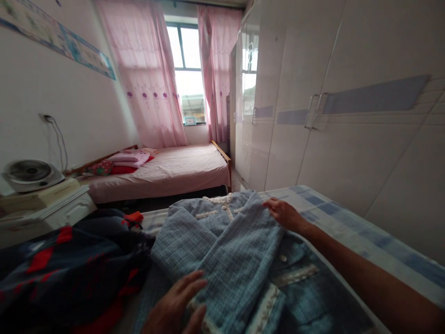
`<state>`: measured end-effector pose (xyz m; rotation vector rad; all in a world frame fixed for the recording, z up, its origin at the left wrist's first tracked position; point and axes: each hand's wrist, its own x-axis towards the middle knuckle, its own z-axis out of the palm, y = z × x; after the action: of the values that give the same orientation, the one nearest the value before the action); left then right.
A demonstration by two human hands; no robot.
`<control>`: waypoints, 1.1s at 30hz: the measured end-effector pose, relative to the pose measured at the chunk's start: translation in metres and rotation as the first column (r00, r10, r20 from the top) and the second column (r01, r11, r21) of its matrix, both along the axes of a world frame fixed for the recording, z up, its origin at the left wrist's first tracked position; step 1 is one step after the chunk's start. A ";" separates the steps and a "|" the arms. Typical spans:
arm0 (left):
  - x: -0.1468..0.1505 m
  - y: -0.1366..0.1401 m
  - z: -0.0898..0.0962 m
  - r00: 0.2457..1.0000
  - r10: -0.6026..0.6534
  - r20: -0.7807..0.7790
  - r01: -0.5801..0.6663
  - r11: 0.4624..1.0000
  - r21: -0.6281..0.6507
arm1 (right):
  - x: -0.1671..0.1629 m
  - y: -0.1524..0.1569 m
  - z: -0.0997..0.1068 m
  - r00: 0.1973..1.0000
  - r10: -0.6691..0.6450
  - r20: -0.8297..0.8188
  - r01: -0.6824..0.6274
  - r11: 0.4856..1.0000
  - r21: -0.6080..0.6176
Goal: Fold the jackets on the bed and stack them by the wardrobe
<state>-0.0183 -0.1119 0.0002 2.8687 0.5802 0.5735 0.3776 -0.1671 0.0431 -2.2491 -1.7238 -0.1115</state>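
A blue woven jacket [239,250] with pale lace trim lies spread on the bed in front of me, its sleeves folded across the front. Low in the view, my left hand [177,304] is over the near part of the jacket with fingers apart; whether it touches the cloth I cannot tell. At the jacket's far right shoulder, my right hand [280,212] has its fingers drawn together on the edge of the fabric. A button and a lace-trimmed pocket show on the jacket's right side.
Dark clothes with red patches [69,264] are heaped at the left. The jacket's bed has a blue-and-white checked sheet [333,215]. Beyond stand a pink-covered bed [181,167], a fan [31,174] on a white cabinet, and a tall white wardrobe [295,69] along the right.
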 end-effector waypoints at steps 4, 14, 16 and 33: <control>0.015 0.011 0.005 0.935 0.344 -0.087 -0.351 0.933 -0.084 | 0.004 0.059 -0.003 0.997 -0.043 0.056 0.046 0.997 -0.060; 0.023 0.032 0.012 0.966 0.256 -0.037 -0.252 0.900 -0.357 | 0.023 0.093 -0.015 0.995 -0.071 0.067 0.079 0.991 -0.111; 0.025 0.042 0.030 0.961 0.274 0.037 -0.223 0.846 -0.484 | 0.033 0.097 -0.006 0.995 -0.095 0.032 0.096 0.994 -0.054; 0.038 0.055 -0.013 0.964 0.243 -0.113 -0.233 0.968 0.091 | 0.012 0.030 -0.071 0.992 -0.102 -0.076 0.093 0.989 -0.115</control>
<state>0.0198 -0.0565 -0.0125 2.9431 0.9530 0.4614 0.3897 -0.1376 -0.0276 -2.3832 -1.6150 0.0565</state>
